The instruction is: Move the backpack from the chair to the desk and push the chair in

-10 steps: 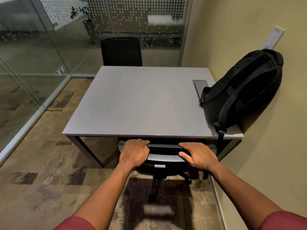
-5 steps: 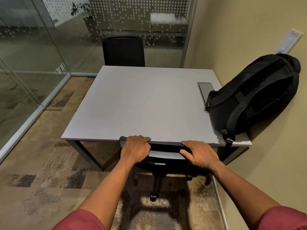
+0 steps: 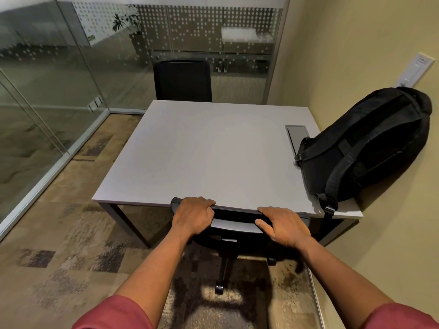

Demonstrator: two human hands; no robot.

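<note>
A black backpack (image 3: 370, 148) lies on the right side of the grey desk (image 3: 209, 157), leaning against the wall, one strap hanging over the front edge. The black office chair (image 3: 235, 222) is tucked under the desk's near edge; only the top of its backrest, its stem and its wheels show. My left hand (image 3: 193, 216) grips the left part of the backrest top. My right hand (image 3: 282, 225) grips the right part, thumb on the near face.
A second black chair (image 3: 183, 80) stands at the desk's far side. Glass partitions (image 3: 47, 91) close off the left and the back. A beige wall (image 3: 380, 55) with a white wall plate (image 3: 417, 72) runs along the right. A cable hatch (image 3: 297, 136) sits in the desk. Patterned carpet covers the floor.
The chair's backrest top has moved forward from below the desk's front edge to level with it, both hands staying on it. The view has shifted closer.
</note>
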